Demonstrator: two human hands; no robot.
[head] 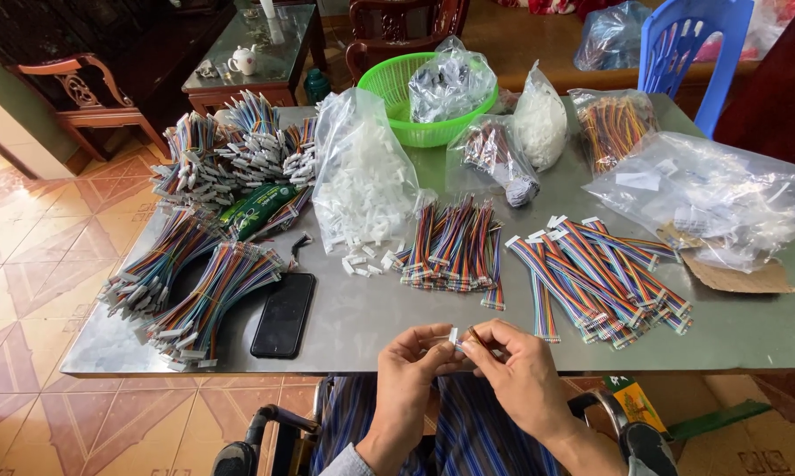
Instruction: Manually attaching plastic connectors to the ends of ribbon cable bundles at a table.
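Note:
My left hand (412, 363) and my right hand (514, 370) meet at the near edge of a steel table (389, 322). Between their fingertips is a small white plastic connector (454, 336); the right fingers also pinch thin coloured wire ends against it. Just beyond the hands lies a bundle of rainbow ribbon cables (455, 242). Another spread of the same cables (600, 273) lies to the right. Loose white connectors (367, 260) are scattered beside a clear bag of them (362, 172).
A black phone (284, 314) lies at the front left beside finished cable bundles (195, 282). A green basket (415, 97), several plastic bags (706, 194) and a piece of cardboard (737, 278) occupy the back and right. A blue chair (693, 44) stands behind.

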